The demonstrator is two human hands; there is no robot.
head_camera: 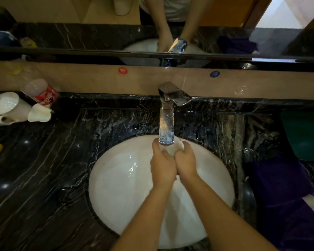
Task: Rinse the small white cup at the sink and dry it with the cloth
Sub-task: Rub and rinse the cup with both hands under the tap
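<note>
Both hands are together over the white sink basin (120,187), right under the chrome tap (166,120). The small white cup (179,146) shows only as a pale rim between the fingers. My left hand (162,165) curls round its left side, and my right hand (186,163) grips it from the right. Water seems to run from the spout onto the cup, though the stream is hard to make out. A dark purple cloth (279,192) lies on the counter to the right of the basin.
The black marble counter (43,169) is wet around the tap. At the far left stand a white jug (7,107), a tipped white cup (39,113) and a red-labelled plastic bottle (42,93). A green item (304,134) sits at the right edge. A mirror runs along the back.
</note>
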